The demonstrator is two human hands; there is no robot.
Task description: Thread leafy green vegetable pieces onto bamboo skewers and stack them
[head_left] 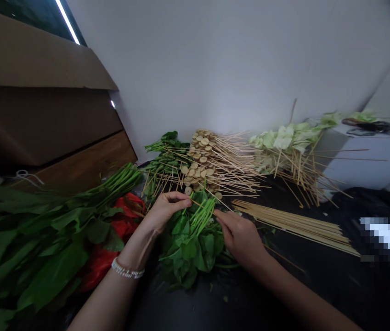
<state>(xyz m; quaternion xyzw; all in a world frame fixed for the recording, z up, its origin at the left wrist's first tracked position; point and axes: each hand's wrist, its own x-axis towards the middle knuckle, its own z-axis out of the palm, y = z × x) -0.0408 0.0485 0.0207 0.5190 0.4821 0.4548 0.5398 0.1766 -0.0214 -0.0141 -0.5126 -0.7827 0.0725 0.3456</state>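
A bunch of leafy greens (201, 248) lies in front of me, its pale green stems (203, 216) pointing away and its leaves toward me. A thin bamboo skewer (197, 203) crosses the stems between my hands. The thumb and forefinger of my left hand (169, 209), which has a beaded bracelet on its wrist, are pinched at the skewer's left end. On the other side of the stems, my right hand (239, 232) is closed around the skewer's right part. Whether the skewer goes through the stems or lies over them, I cannot tell.
Skewered round slices (203, 161) are stacked behind the greens, beside skewered greens (170, 161). Skewered cabbage-like leaves (287, 138) lie back right. Bare skewers (294, 225) rest at right. Large leafy greens (57, 234) on a red bag (126, 225) and a cardboard box (43, 119) fill the left.
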